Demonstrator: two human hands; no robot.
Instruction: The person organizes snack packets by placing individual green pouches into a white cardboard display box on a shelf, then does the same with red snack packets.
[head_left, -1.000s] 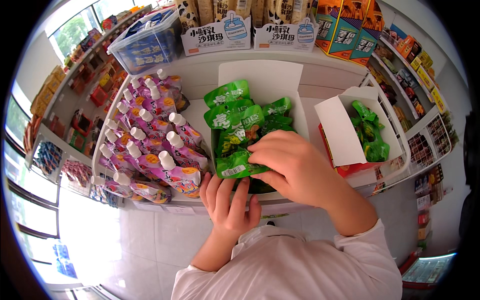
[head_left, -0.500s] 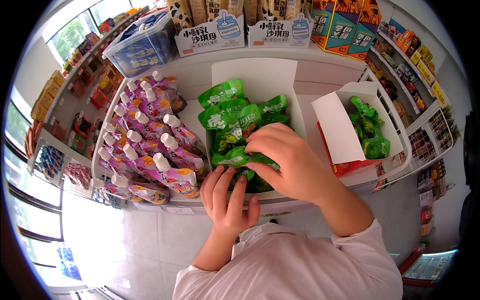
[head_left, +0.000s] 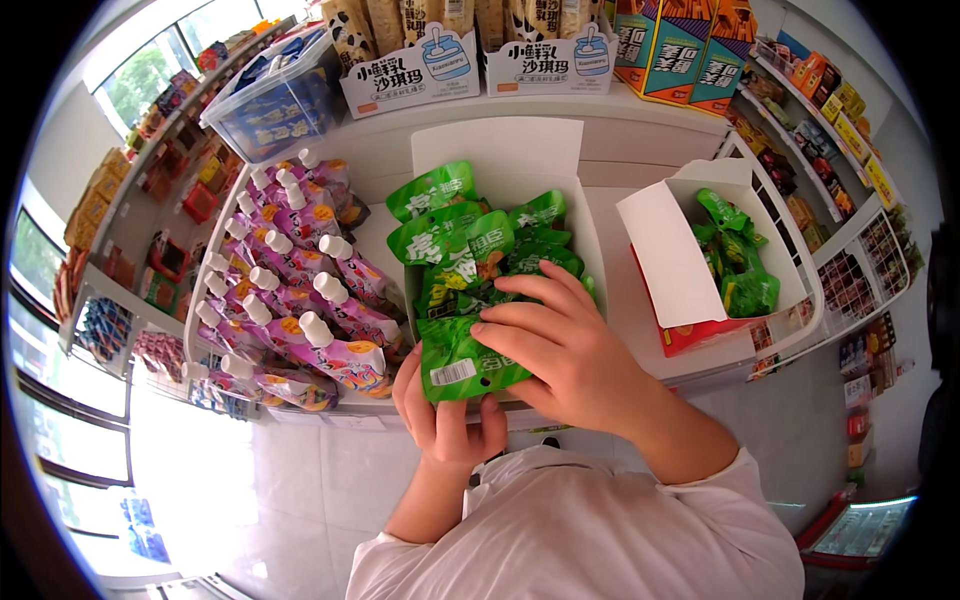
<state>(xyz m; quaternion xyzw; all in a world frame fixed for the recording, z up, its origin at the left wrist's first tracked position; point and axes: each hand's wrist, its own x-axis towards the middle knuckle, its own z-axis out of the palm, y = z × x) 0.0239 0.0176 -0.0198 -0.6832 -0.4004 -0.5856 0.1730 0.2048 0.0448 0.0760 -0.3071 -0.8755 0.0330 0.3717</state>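
Shop display, seen from above. Right hand grasping a flat green snack packet, fingers spread over its right part, thumb at the lower right edge. Packet lies tilted over the front edge of an open white carton, its white barcode patch at lower left and a small dark hole near the lower edge. Left hand at the packet's lower left, palm below it, fingers bent and partly hidden by it; cannot tell whether they grip the packet or the carton's front wall. Carton's back flap stands upright; inside, more green packets overlap in a loose heap, a few leaning on the left and rear walls. To the left, just beside the carton, rows of purple spouted pouches with white screw caps, all leaning, those nearest the front lying almost flat. To the right, apart from the carton, a smaller white box with its flap folded out on the left, crumpled green packets inside, red card showing at its foot. White wire rail curves round that end of the shelf. On the ledge behind, left to right: clear plastic tub of blue packs, two white-fronted display boxes of wrapped bars, orange-and-teal cartons. Stocked shelving runs along the left, pale tiled floor below.
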